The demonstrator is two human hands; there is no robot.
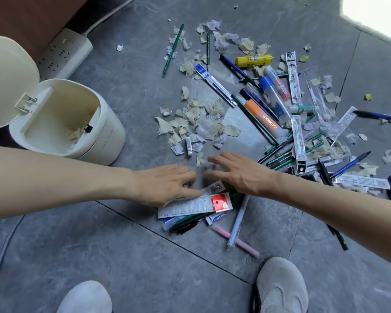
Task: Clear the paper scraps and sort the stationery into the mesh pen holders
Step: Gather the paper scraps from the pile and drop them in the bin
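Observation:
Torn paper scraps (196,119) lie heaped on the grey floor, mixed with pens, green pencils (173,49), refill packs, an orange highlighter (261,117) and a yellow glue stick (253,60). My left hand (165,185) and my right hand (237,173) hover low over the floor, fingers stretched toward each other around a few small scraps (202,161). Just below them lie a clear ruler (185,207), a red-tagged pack (221,201), an eraser (216,218) and a pink pen (242,243). No mesh pen holder is in view.
A cream bin (104,132) with its lid (7,82) flipped open stands at the left, some scraps inside. A white power strip (63,54) lies behind it by a brown wall. My two shoes (280,288) are at the bottom edge.

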